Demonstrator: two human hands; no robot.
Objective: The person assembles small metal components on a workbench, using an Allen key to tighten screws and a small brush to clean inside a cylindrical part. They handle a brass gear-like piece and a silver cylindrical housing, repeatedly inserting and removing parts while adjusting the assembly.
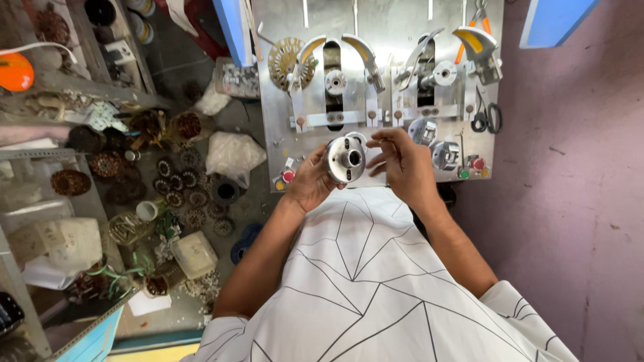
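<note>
- Head view, background: a steel machine panel (376,94) is seen standing upright ahead of the person, with curved arms, spindles and coloured buttons mounted on it; a pink wall (570,167) lies to the right, and a floor strewn with wound coils (176,191) and plastic bags to the left.
- Head view, held part: a round metal hub (345,159) (flanged, with a central bore) is held in front of the panel's lower edge, above the white patterned shirt (362,281). Its bore axis is turned toward the camera.
- Head view, left hand (310,182): the hub is cupped from the left and below, fingers curled around its rim.
- Head view, right hand (402,164): it is placed just to the right of the hub, fingertips drawn together near the rim; actual contact cannot be told. Both hands are about equally near.
</note>
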